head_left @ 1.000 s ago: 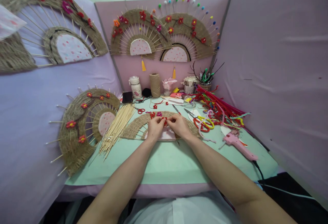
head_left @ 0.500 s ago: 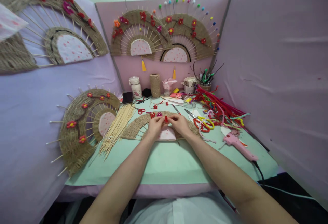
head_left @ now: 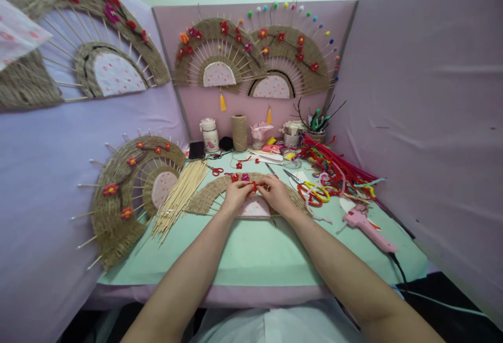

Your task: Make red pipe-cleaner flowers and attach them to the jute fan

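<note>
Between the fingertips of my left hand (head_left: 237,196) and my right hand (head_left: 275,192) is a small red pipe-cleaner flower (head_left: 254,187). Both hands are closed in a pinch on it, one from each side. Under them lies a half-round twine fan (head_left: 208,195) with a pale, red-spotted centre (head_left: 254,208). A red flower (head_left: 234,177) and a magenta flower (head_left: 245,177) sit on the fan's upper rim, just beyond my left hand. My fingers partly cover the red flower and the middle of the fan.
Bamboo sticks (head_left: 178,196) and a finished twine fan (head_left: 118,201) are at left. Yellow-handled scissors (head_left: 320,192), a pink glue gun (head_left: 369,229) and a heap of pipe cleaners (head_left: 334,162) lie at right. A twine spool (head_left: 239,132) and a white bottle (head_left: 209,136) stand behind.
The view has shifted slightly. My fingers have moved a little on the red flower, which now looks flatter and wider between them. Both hands keep their pinch.
</note>
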Action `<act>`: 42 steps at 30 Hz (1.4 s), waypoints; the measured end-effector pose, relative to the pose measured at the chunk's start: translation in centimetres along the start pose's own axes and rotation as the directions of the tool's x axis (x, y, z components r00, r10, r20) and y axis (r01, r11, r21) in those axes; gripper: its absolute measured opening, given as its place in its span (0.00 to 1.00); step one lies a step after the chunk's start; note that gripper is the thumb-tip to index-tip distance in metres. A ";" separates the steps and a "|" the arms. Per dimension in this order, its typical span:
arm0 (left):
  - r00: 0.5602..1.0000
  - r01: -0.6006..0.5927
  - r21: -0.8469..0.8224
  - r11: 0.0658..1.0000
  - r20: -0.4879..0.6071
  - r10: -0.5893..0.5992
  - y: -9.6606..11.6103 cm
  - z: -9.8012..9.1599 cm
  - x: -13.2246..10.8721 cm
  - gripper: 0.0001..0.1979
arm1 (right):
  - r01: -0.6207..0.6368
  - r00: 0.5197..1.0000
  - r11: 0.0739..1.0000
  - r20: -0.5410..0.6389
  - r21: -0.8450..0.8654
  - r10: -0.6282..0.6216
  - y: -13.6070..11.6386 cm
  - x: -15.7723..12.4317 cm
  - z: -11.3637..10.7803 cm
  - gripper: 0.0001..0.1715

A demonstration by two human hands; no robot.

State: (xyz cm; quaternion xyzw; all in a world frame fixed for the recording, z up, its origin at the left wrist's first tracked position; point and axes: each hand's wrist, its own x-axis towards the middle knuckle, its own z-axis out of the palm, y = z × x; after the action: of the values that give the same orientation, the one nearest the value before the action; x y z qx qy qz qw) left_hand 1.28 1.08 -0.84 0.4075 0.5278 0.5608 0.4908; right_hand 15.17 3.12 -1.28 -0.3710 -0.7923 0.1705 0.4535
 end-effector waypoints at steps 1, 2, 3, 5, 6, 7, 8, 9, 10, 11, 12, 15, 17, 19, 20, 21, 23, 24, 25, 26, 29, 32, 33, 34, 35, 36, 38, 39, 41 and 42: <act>1.000 -0.001 0.008 1.000 0.006 0.001 0.0 -0.1 0.0 0.07 | 0.022 1.000 1.000 0.006 -0.019 -0.022 0.0 0.0 -0.1 0.06; 1.000 -0.005 0.026 1.000 0.006 0.004 0.0 -0.1 0.1 0.07 | 0.040 0.999 0.998 0.012 -0.039 -0.040 0.0 0.0 -0.1 0.06; 1.000 -0.008 0.050 0.999 0.000 0.008 0.0 -0.1 0.1 0.07 | 0.054 0.998 0.997 0.016 -0.057 -0.053 0.1 -0.1 -0.1 0.06; 1.000 -0.016 0.097 0.995 -0.021 0.019 0.1 -0.2 0.0 0.06 | 0.071 0.997 0.994 0.023 -0.087 -0.069 0.2 -0.1 -0.1 0.05; 0.999 -0.020 0.115 0.993 -0.029 0.023 0.1 -0.1 0.0 0.06 | 0.078 0.997 0.992 0.027 -0.101 -0.075 0.2 -0.2 -0.1 0.06; 0.999 -0.022 0.126 0.992 -0.028 0.025 0.2 -0.1 -0.1 0.06 | 0.086 0.996 0.990 0.033 -0.115 -0.083 0.1 -0.2 -0.2 0.06; 1.000 -0.019 0.125 0.992 -0.021 0.022 0.2 -0.1 -0.1 0.05 | 0.098 0.995 0.987 0.038 -0.131 -0.094 0.1 -0.2 -0.2 0.06; 1.000 -0.010 0.112 0.994 -0.011 0.012 0.3 -0.1 -0.1 0.05 | 0.119 0.992 0.982 0.048 -0.148 -0.113 0.0 -0.1 -0.4 0.05; 1.000 0.008 0.088 0.996 0.004 -0.008 0.3 -0.1 -0.2 0.05 | 0.152 0.988 0.974 0.066 -0.166 -0.143 -0.2 -0.1 -0.5 0.06; 0.999 0.035 0.053 0.998 0.021 -0.036 0.4 -0.2 -0.3 0.05 | 0.194 0.980 0.964 0.089 -0.184 -0.180 -0.3 0.0 -0.7 0.06; 0.997 0.067 0.013 0.998 0.041 -0.067 0.5 -0.3 -0.3 0.05 | 0.245 0.968 0.949 0.115 -0.201 -0.225 -0.4 0.1 -0.9 0.06; 0.981 0.163 -0.095 0.982 0.124 -0.151 0.9 -0.8 -0.5 0.05 | 0.393 0.916 0.890 0.187 -0.233 -0.355 -0.8 0.4 -1.3 0.11; 0.964 0.217 -0.137 0.966 0.187 -0.190 1.3 -1.1 -0.6 0.05 | 0.443 0.892 0.868 0.209 -0.224 -0.401 -0.9 0.5 -1.5 0.13; 0.958 0.230 -0.152 0.961 0.209 -0.197 1.5 -1.3 -0.5 0.05 | 0.428 0.899 0.888 0.182 -0.168 -0.399 -0.9 0.4 -1.4 0.13; 0.967 0.201 -0.152 0.968 0.191 -0.170 1.5 -1.3 -0.5 0.05 | 0.388 0.917 0.914 0.147 -0.122 -0.370 -0.8 0.4 -1.4 0.12; 0.981 0.144 -0.141 0.980 0.154 -0.122 1.5 -1.3 -0.4 0.06 | 0.323 0.943 0.944 0.107 -0.066 -0.315 -0.8 0.4 -1.3 0.11; 0.998 -0.023 -0.085 0.996 0.049 0.027 1.3 -1.0 -0.3 0.07 | 0.120 0.992 0.991 0.036 0.065 -0.122 -0.7 0.4 -1.0 0.10; 0.994 -0.107 -0.046 0.993 -0.001 0.107 1.2 -0.9 -0.3 0.08 | -0.006 1.000 0.991 0.019 0.133 0.003 -0.7 0.4 -0.9 0.10; 0.983 -0.178 -0.003 0.984 -0.035 0.178 1.1 -0.7 -0.3 0.08 | -0.132 0.991 0.971 0.024 0.198 0.130 -0.7 0.4 -0.8 0.10; 0.970 -0.235 0.042 0.971 -0.054 0.237 1.0 -0.6 -0.3 0.09 | -0.246 0.969 0.934 0.048 0.257 0.242 -0.8 0.4 -0.7 0.11; 0.936 -0.338 0.155 0.928 -0.043 0.348 0.7 -0.2 -0.6 0.09 | -0.476 0.879 0.785 0.180 0.397 0.442 -0.9 0.5 -0.5 0.15; 0.926 -0.364 0.237 0.901 -0.015 0.378 0.5 0.1 -0.9 0.08 | -0.570 0.818 0.659 0.266 0.491 0.510 -1.0 0.4 -0.3 0.14; 0.926 -0.362 0.253 0.897 -0.010 0.377 0.4 0.1 -0.9 0.08 | -0.584 0.806 0.630 0.275 0.512 0.524 -0.9 0.4 -0.3 0.13; 0.928 -0.358 0.266 0.895 -0.007 0.373 0.3 0.2 -0.9 0.08 | -0.592 0.798 0.606 0.280 0.530 0.534 -0.8 0.4 -0.2 0.12; 0.930 -0.352 0.276 0.895 -0.005 0.367 0.3 0.2 -0.9 0.08 | -0.597 0.792 0.588 0.285 0.545 0.540 -0.7 0.4 -0.1 0.12; 0.933 -0.346 0.281 0.895 -0.001 0.360 0.2 0.2 -0.9 0.08 | -0.604 0.786 0.573 0.294 0.553 0.544 -0.6 0.4 -0.1 0.12; 0.940 -0.329 0.284 0.901 0.004 0.342 0.2 0.2 -0.8 0.09 | -0.625 0.770 0.557 0.316 0.546 0.554 -0.4 0.4 0.0 0.12; 0.944 -0.317 0.285 0.905 0.002 0.330 0.1 0.2 -0.8 0.09 | -0.636 0.763 0.560 0.323 0.531 0.560 -0.4 0.4 -0.1 0.12; 0.953 -0.287 0.286 0.914 -0.008 0.302 0.0 0.2 -0.6 0.09 | -0.635 0.768 0.606 0.303 0.479 0.564 -0.5 0.4 -0.2 0.12; 0.959 -0.267 0.285 0.921 -0.017 0.283 -0.1 0.3 -0.5 0.09 | -0.614 0.787 0.652 0.276 0.444 0.552 -0.6 0.4 -0.3 0.11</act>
State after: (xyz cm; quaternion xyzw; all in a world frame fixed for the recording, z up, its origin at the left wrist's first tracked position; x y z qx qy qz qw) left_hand 1.64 0.62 -0.92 0.5264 0.5533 0.5554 0.3291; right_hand 15.04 3.01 -0.51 -0.4609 -0.5805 0.5323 0.4090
